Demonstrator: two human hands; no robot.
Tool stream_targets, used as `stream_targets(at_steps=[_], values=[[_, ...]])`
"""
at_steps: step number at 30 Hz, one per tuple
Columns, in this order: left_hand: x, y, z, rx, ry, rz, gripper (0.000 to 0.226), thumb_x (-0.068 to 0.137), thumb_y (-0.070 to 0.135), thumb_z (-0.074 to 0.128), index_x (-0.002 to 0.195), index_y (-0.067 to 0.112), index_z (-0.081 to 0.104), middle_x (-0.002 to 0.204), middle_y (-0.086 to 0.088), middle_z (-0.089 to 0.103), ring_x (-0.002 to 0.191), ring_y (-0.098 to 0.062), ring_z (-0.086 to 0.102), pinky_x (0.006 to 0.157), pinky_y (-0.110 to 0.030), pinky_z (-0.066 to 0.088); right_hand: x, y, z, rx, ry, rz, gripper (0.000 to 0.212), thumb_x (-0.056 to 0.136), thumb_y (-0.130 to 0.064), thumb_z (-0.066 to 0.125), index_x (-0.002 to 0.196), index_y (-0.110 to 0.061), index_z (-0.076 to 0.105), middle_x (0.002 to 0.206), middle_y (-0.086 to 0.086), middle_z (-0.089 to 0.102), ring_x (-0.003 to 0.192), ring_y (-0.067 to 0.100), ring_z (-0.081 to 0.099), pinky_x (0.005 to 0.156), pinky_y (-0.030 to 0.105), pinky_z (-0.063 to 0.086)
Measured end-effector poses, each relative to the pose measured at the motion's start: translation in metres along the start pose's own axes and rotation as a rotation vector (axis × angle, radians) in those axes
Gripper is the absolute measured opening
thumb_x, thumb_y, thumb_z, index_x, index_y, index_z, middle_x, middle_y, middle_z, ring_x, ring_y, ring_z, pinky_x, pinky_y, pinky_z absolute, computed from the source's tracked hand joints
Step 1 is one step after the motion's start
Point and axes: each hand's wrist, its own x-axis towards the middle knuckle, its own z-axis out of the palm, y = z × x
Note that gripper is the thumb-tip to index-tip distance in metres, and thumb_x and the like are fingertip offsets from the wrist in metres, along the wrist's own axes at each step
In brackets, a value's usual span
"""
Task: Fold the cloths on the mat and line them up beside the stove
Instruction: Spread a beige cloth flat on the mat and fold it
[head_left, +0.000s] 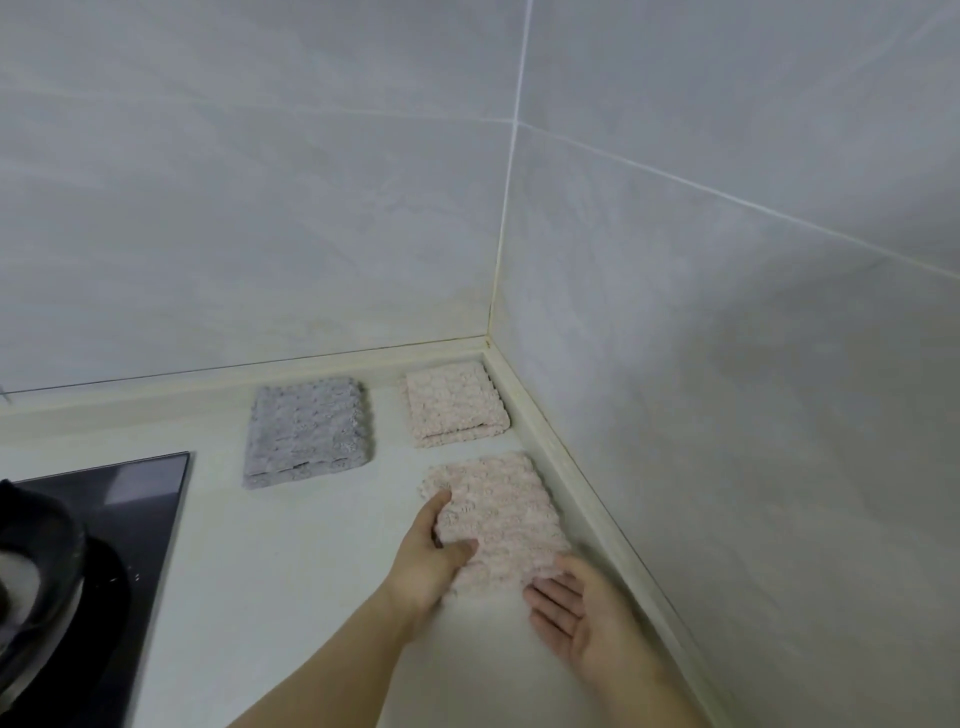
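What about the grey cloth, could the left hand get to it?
Probably yes. The grey cloth lies beyond the left hand, with only bare counter between them. But that hand grips the near pink cloth, so it would have to let go first.

Grey cloth (309, 434), near back edge of counter: soft grey all over, bumpy rows like little waves.
Back pink cloth (454, 410), in back right corner of counter: pale pink, same bumpy rows.
Front pink cloth (498, 525), by right edge of counter: pale pink, fluffy bumps in rows.
Counter (291, 571): plain creamy white.
Edge strip (208, 376) along back and right of counter: cream, bit yellow at corner.
Stove (145, 499), at left edge: shiny black glass.
Pan (36, 545) on stove: black, pale grey inside.
Wall tiles (260, 208): light grey, faint cloudy streaks, thin white lines between.
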Motion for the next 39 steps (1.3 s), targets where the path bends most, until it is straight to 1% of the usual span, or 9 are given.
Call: stream_targets(at_steps=[6,10,12,18,21,24,30,33,39], values=[[0.004,-0.002,0.007,0.032,0.008,-0.019,0.062,0.087,-0.004,0.057,0.139,0.022,0.034,0.13,-0.01,0.053,0.113,-0.026,0.057,0.096,-0.039,0.048,0.0,0.0,-0.005,0.039,0.008,0.01,0.024,0.093,-0.027,0.05,0.091,-0.004,0.057,0.09,0.014,0.066,0.079,0.027,0.064,0.063,0.033,0.048],[0.003,0.004,0.016,0.129,-0.008,-0.044,0.065,0.091,0.001,0.053,0.145,0.022,0.026,0.136,-0.022,0.047,0.111,-0.033,0.056,0.094,-0.053,0.04,-0.006,0.005,-0.004,0.036,0.02,-0.031,0.023,0.094,-0.024,0.048,0.089,-0.004,0.057,0.09,0.014,0.065,0.079,0.027,0.063,0.064,0.034,0.049],[0.003,0.009,0.02,0.182,-0.045,-0.056,0.07,0.089,0.009,0.056,0.147,0.026,0.021,0.142,-0.022,0.04,0.126,-0.039,0.044,0.101,-0.053,0.034,-0.01,0.008,-0.006,0.035,0.025,-0.044,0.022,0.094,-0.023,0.047,0.088,-0.005,0.056,0.09,0.014,0.065,0.079,0.027,0.063,0.067,0.035,0.05],[0.004,0.01,0.022,0.327,-0.137,-0.09,0.103,0.063,0.041,0.068,0.147,0.038,0.008,0.154,-0.005,0.018,0.138,-0.024,0.028,0.112,-0.042,0.031,-0.029,0.018,-0.02,0.012,0.056,-0.07,0.021,0.096,-0.023,0.047,0.092,-0.004,0.057,0.084,0.013,0.066,0.076,0.027,0.063,0.067,0.034,0.049],[-0.01,0.01,0.018,0.449,-0.098,-0.03,0.085,0.083,0.028,0.065,0.148,0.03,0.011,0.145,-0.002,0.018,0.13,-0.022,0.034,0.098,-0.029,0.04,-0.039,0.021,-0.021,-0.013,0.065,-0.074,0.02,0.095,-0.02,0.046,0.088,-0.005,0.057,0.08,0.01,0.064,0.071,0.024,0.06,0.066,0.032,0.047],[-0.024,0.009,0.006,0.523,-0.033,0.048,0.071,0.083,0.021,0.063,0.143,0.023,0.026,0.128,-0.001,0.028,0.113,-0.019,0.042,0.097,-0.03,0.044,-0.046,0.026,-0.011,-0.076,0.057,-0.098,0.016,0.092,-0.017,0.05,0.083,-0.008,0.059,0.079,0.007,0.063,0.071,0.021,0.058,0.065,0.029,0.044],[-0.082,0.018,-0.048,0.303,0.131,-0.017,0.019,0.091,0.013,0.054,0.108,0.021,0.055,0.111,0.002,0.052,0.092,-0.015,0.053,0.078,-0.026,0.042,-0.066,0.054,0.046,-0.175,-0.156,-0.083,0.014,0.092,-0.022,0.049,0.09,-0.014,0.06,0.094,0.005,0.063,0.082,0.017,0.059,0.066,0.027,0.042],[-0.124,0.022,-0.087,0.079,0.286,-0.013,0.015,0.092,0.011,0.052,0.102,0.02,0.059,0.095,-0.001,0.06,0.081,-0.013,0.057,0.069,-0.024,0.044,-0.082,0.078,0.091,-0.252,-0.281,-0.06,0.013,0.092,-0.021,0.049,0.089,-0.014,0.06,0.088,0.005,0.063,0.077,0.019,0.058,0.066,0.028,0.042],[-0.226,0.013,-0.183,-0.154,0.59,0.021,0.015,0.09,0.01,0.055,0.097,0.02,0.063,0.095,-0.003,0.067,0.088,-0.015,0.063,0.08,-0.029,0.049,-0.142,0.159,0.168,-0.524,-0.51,-0.046,0.011,0.09,-0.018,0.051,0.093,-0.014,0.061,0.08,0.004,0.066,0.068,0.017,0.059,0.064,0.027,0.043]])
